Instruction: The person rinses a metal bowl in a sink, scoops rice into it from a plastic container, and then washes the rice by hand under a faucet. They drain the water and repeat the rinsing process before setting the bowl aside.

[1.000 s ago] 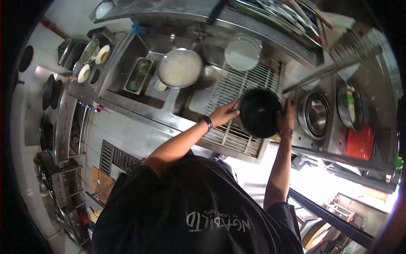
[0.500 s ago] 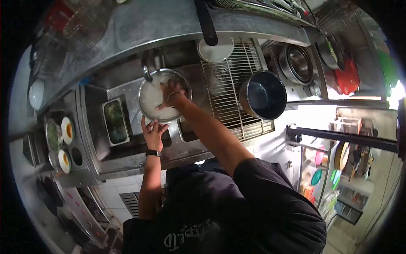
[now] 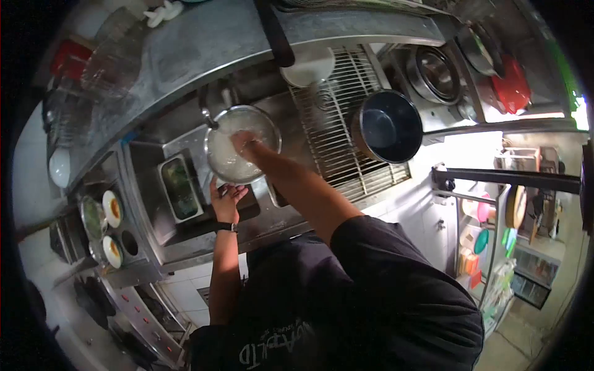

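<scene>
A round metal bowl (image 3: 276, 140) holds cloudy whitish water and stands under the faucet (image 3: 207, 115) in the sink. My right hand (image 3: 246, 144) is dipped into the water, its fingers hidden below the surface. At the bowl's near rim is my left hand (image 3: 227, 199), palm up with its fingers apart, the fingertips by the rim. What lies in the water cannot be made out.
Left of the bowl, a rectangular metal container (image 3: 179, 188) with greenish contents sits in the sink. A dark pot (image 3: 390, 127) and a white round container (image 3: 308, 68) stand on the wire rack (image 3: 346, 139). An overhanging metal shelf (image 3: 204, 43) runs behind.
My right hand has gone deeper into the bowl; its spread fingers showed before and are now hidden. The whole view has tilted slightly.
</scene>
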`<action>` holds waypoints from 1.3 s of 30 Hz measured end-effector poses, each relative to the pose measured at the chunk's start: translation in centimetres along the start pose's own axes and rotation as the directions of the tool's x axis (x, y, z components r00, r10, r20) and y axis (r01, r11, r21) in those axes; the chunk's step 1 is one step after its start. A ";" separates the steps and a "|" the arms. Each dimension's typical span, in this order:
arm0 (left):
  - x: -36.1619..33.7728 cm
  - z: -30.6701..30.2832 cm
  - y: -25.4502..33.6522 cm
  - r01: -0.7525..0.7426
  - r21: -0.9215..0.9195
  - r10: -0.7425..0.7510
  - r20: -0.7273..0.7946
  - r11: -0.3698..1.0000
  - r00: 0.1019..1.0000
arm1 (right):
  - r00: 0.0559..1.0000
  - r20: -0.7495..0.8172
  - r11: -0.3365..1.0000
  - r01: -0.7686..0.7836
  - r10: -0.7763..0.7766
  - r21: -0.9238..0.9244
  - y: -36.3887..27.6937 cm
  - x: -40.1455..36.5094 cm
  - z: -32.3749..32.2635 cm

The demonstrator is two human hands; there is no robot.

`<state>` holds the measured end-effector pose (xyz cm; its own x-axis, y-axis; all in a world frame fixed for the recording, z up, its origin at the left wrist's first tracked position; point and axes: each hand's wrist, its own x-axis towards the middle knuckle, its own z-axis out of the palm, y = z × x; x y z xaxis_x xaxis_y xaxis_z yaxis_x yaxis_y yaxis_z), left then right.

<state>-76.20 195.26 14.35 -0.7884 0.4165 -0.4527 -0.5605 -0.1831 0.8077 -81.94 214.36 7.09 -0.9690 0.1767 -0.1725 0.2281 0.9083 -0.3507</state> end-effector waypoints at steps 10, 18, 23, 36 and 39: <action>5.7 5.2 7.9 -0.357 0.325 0.365 0.040 0.875 0.930 | 0.988 0.047 0.982 0.150 -0.145 -0.118 1.0 3.4 -3.4; 5.5 4.6 6.5 -0.444 0.639 0.634 -0.090 0.628 0.768 | 0.991 0.126 0.999 0.049 -0.051 0.023 -1.8 0.0 -13.2; -0.5 2.8 1.7 0.103 0.167 -0.030 -0.388 0.981 0.921 | 0.985 -0.134 0.928 -0.052 0.109 0.368 1.0 3.4 -4.6; 3.4 5.9 -5.3 0.023 0.054 0.006 -0.477 0.998 0.879 | 0.914 -0.401 0.877 0.247 -0.069 0.413 0.8 4.2 -3.9; 4.8 4.2 -4.0 0.109 0.453 0.230 -0.628 0.885 0.743 | 0.937 -0.349 0.874 0.182 -0.015 0.450 -0.7 3.6 -5.4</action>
<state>-76.69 201.73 10.55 -0.8742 -0.2918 -0.3880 -0.4670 0.2871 0.8364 -86.07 216.36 11.69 -0.9444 0.2841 0.1655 0.0655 0.6558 -0.7521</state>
